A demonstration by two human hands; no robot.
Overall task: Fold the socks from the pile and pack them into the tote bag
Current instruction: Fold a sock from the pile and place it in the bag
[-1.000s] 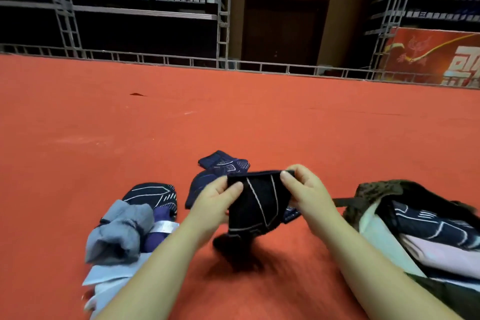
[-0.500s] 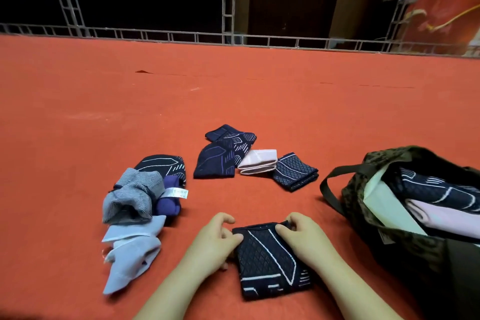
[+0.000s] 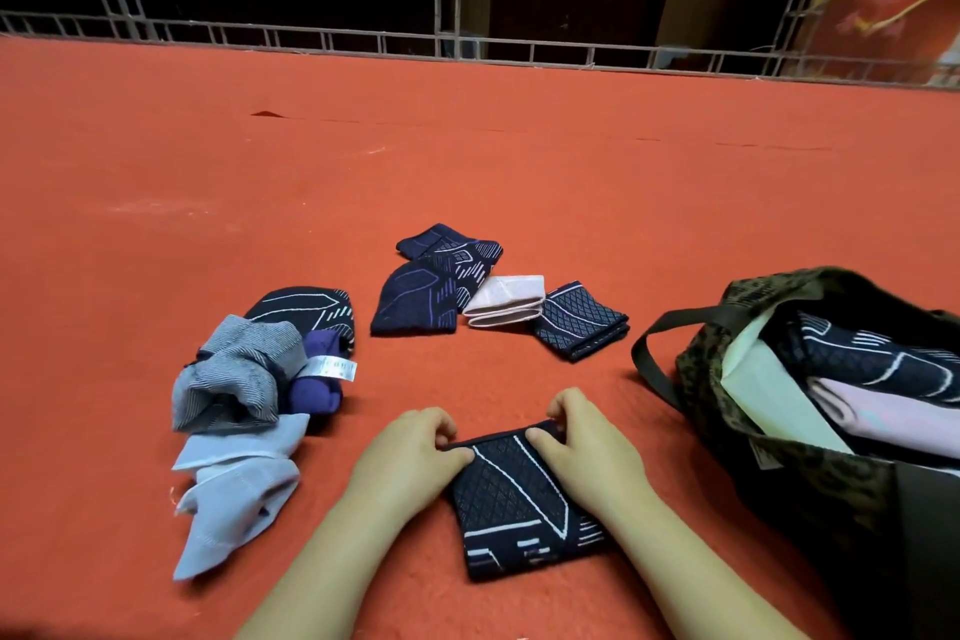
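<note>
Two hands at work on one dark navy sock point(image 3: 524, 499) with white line pattern, lying flat on the red floor point(image 3: 467, 161) close to the body, already doubled into a squat rectangle. Left hand point(image 3: 410, 457) at the far left corner, fingers curled, thumb pressing the top layer, pinching the edge. Right hand point(image 3: 587, 447) at the far right corner, fingers curled over the same edge, thumb on top, likewise pinching.

Likely step: squaring and flattening the fold before lifting. To do it well: keep both far corners aligned, draw the edge taut so the layers lie flush, press along the crease toward the body, then lift with the fold kept shut so nothing springs open on the way right.

Farther out, directly ahead, four folded pieces grouped close together: two navy socks point(image 3: 421, 301) with pale lines, a pale pink folded sock point(image 3: 504, 309) touching them, and a dark diamond-patterned one point(image 3: 579, 322) just beside it. To the left, the unfolded pile point(image 3: 244, 379): grey striped, purple with a white label, light blue, and a black patterned sock behind.

At the right edge, tote bag point(image 3: 769, 431) in a dark mottled print, mouth open toward the hands, strap looped out, already holding dark patterned and pale pink fabric. Beyond the floor, metal railing point(image 3: 363, 39) and dark stands.
</note>
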